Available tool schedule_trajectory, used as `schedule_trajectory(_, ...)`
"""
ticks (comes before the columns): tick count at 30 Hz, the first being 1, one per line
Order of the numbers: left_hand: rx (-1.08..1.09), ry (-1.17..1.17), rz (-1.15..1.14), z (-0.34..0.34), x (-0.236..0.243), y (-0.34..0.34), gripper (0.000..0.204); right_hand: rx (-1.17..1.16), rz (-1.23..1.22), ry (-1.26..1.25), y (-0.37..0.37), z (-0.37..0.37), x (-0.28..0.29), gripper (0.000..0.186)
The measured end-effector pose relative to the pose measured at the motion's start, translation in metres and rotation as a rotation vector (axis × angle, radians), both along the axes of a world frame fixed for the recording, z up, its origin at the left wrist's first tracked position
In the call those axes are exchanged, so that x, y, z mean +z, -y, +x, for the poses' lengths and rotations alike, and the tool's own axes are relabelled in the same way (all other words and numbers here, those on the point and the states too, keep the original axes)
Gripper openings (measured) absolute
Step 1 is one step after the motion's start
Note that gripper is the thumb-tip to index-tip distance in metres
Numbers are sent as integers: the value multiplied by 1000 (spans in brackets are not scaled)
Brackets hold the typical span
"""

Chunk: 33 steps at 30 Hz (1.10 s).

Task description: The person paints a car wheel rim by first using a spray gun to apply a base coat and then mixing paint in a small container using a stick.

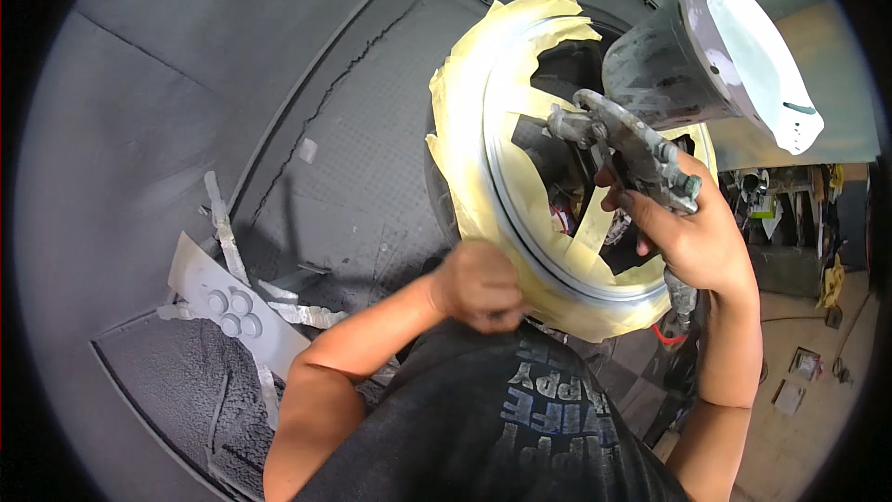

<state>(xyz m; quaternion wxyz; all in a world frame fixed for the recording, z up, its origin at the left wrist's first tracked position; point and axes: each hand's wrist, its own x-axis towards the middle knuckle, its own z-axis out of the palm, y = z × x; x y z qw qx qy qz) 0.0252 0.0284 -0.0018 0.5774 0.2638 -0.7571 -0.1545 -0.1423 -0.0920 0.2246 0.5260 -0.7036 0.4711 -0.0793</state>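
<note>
In my right hand [692, 237] is a metal spray gun [641, 153], smeared with dried paint. My fingers wrap its body and handle, and its nozzle points left over the wheel. A grey-stained cup [655, 70] with a wide, pale rim rises above the gun, close to the camera. Below the gun stands a wheel [497, 163] whose rim lip is silver-grey, with yellow masking tape [457, 121] around it and strips across the inside. My left hand [480, 286] is curled into a fist at the wheel's near left edge, slightly blurred; whatever its fingers may hold is hidden.
At left, a white panel [237, 302] with round grey discs leans on a paint-crusted stand [226, 232]. Grey walls [214, 28] enclose the paint-dusted floor [362, 139]. A red hose piece [667, 336] shows below the gun. Shelving [785, 223] stands at far right.
</note>
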Motion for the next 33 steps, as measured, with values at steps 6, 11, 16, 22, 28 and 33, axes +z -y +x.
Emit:
schedule_trajectory(6,-163,-114,157,-43,-5,-43,29,41,93,-10,-19,-12,3,28)
schedule_trajectory(11,-141,-89,133,-44,-11,-40,27,46,117,20,-25,-26,0,30)
schedule_trajectory(16,-108,-65,72,-40,-11,-42,22,38,63,-5,-23,-11,3,32)
schedule_trajectory(22,-55,-25,41,-40,-7,-45,25,-57,-81,76,-22,-9,-7,32)
schedule_trajectory(28,-26,-43,39,-39,-15,-46,24,-14,8,7,-35,-15,0,33)
schedule_trajectory(33,-29,-44,14,-33,-16,-39,23,-13,135,-25,-49,-28,12,41)
